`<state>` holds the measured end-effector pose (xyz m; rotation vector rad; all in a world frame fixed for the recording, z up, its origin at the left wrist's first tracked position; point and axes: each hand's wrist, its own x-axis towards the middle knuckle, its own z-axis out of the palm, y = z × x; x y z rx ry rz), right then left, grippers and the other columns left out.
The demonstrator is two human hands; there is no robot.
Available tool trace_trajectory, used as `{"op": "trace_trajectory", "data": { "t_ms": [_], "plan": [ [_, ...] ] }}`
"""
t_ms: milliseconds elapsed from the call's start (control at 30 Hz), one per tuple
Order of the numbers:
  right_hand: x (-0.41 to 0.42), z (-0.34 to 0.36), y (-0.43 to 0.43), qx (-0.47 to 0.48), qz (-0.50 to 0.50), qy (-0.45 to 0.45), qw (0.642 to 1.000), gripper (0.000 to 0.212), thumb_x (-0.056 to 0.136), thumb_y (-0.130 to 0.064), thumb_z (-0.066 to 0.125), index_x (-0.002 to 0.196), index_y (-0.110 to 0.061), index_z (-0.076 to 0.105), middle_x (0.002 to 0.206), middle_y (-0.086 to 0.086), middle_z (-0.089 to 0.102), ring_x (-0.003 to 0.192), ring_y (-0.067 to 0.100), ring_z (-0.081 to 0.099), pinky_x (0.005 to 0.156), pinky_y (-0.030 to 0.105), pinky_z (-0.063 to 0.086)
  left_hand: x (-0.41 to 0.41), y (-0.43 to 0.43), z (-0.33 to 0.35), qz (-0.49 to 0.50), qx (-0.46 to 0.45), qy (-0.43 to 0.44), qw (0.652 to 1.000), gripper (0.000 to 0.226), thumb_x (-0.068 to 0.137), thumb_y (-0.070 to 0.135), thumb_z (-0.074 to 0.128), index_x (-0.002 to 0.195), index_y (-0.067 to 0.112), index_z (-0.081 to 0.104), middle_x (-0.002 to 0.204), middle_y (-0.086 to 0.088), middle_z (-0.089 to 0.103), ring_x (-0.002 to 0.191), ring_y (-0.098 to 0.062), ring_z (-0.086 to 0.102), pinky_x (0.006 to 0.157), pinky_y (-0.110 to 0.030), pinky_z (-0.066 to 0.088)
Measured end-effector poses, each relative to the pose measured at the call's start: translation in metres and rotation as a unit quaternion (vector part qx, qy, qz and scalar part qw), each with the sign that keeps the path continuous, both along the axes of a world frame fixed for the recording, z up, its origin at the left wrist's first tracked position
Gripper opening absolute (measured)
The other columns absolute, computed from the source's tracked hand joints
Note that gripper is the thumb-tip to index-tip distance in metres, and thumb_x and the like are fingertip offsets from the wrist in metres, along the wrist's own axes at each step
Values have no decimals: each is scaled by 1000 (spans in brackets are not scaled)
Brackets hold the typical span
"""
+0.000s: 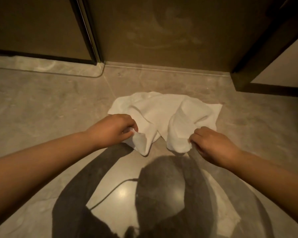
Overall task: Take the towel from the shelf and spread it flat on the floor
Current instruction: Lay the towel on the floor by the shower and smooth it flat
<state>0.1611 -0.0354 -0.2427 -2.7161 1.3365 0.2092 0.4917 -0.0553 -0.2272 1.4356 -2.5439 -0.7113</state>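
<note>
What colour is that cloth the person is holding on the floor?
Plain white, with no pattern; the towel shows in the head view.

The glossy beige tile floor [41, 109] carries a rumpled white towel [162, 114] near centre, toward 12 o'clock; a dark shadow [162, 194] spreads across the tiles at 6 o'clock.
</note>
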Motion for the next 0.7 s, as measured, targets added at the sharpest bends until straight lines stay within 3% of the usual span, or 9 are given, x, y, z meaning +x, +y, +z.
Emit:
{"op": "trace_trajectory", "data": {
  "t_ms": [233, 367, 467, 533, 600, 700],
  "plan": [
    [-21, -36, 26, 88, -33, 51, 994, 18, 97, -20, 44, 104, -21, 61, 102, 2, 58, 92, 22, 53, 75, 37, 48, 14, 20, -37, -40, 51, -91, 994, 20, 88, 25, 59, 103, 16, 68, 99, -4, 64, 91, -21, 58, 78, -32, 44],
    [-20, -44, 22, 109, -43, 64, 991, 19, 97, -20, 43, 104, -20, 61, 102, 2, 58, 93, 23, 55, 76, 40, 49, 21, 23, -52, -68, 75, -137, 985, 21, 87, 32, 57, 102, 20, 67, 100, -1, 63, 93, -19, 59, 80, -35, 46],
    [-15, -42, 16, 120, -60, 33, 990, 23, 96, -35, 46, 105, -22, 63, 102, 0, 60, 95, 22, 58, 73, 37, 50, 25, 22, -51, -94, 103, -165, 976, 33, 84, 51, 50, 102, 27, 63, 98, 8, 62, 90, -13, 59, 75, -33, 48],
    [-8, -34, 11, 80, -62, -23, 995, 25, 94, -36, 49, 105, -21, 65, 100, 1, 62, 90, 23, 60, 69, 36, 51, 25, 17, -45, -69, 61, -132, 987, 44, 82, 61, 38, 102, 31, 62, 97, 11, 62, 86, -10, 59, 70, -30, 48],
    [2, -27, -2, 23, -45, -43, 998, 21, 92, -21, 55, 109, -16, 64, 103, 7, 62, 89, 27, 61, 69, 40, 53, 19, 5, -40, -28, 1, -76, 997, 46, 83, 58, 36, 103, 26, 63, 101, 6, 61, 88, -14, 58, 68, -30, 46],
    [21, -21, -29, -26, -47, -57, 997, 36, 93, -8, 52, 129, -9, 55, 130, 17, 54, 111, 36, 53, 84, 47, 51, 2, -22, -45, 13, -100, -96, 990, 45, 87, 37, 53, 126, 14, 53, 127, -12, 52, 110, -30, 53, 85, -41, 46]
  ]
}}
